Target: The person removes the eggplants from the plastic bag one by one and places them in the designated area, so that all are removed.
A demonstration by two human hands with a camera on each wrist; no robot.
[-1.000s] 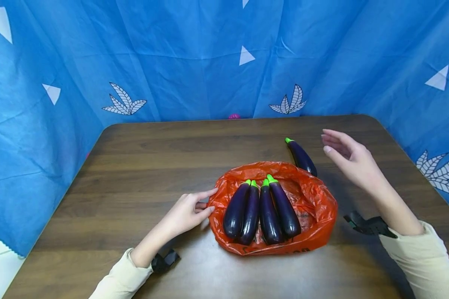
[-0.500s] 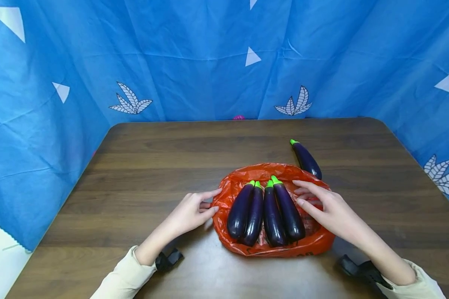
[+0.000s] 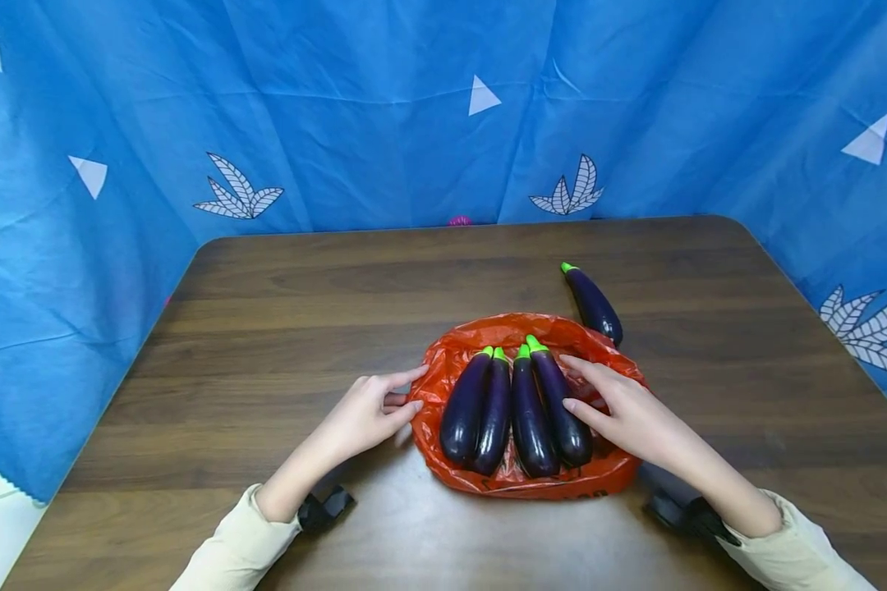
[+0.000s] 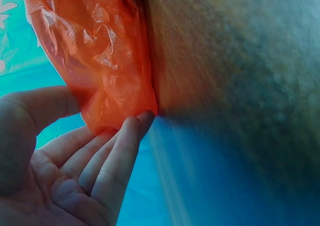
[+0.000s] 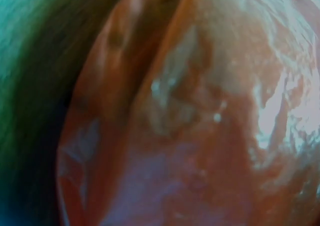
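Note:
A red plastic bag [image 3: 521, 486], its mouth spread wide, holds several dark purple eggplants [image 3: 464, 414] with bright green stem ends, lying side by side. My left hand [image 3: 365, 414] touches the bag's left side with extended fingertips and thumb; the left wrist view shows these fingers [image 4: 112, 171] against the crinkled plastic. Over the bag's right part is my right hand [image 3: 624, 410], thumb and fingertips spread at the right side of the rightmost eggplant [image 3: 565, 419] in the bag. In the right wrist view, red plastic [image 5: 200, 136] fills most of the picture and no fingers show.
Another eggplant [image 3: 594, 304] lies on the wooden table [image 3: 303, 312] just behind the bag, its lower end close to the rim. Blue curtain [image 3: 384, 123] with white leaf and triangle prints hangs behind the table and along its sides. Black straps sit at both wrists.
My right hand has come from the right of the loose eggplant, left and down over the bag, to the rightmost eggplant inside. The left hand stays at the bag's side.

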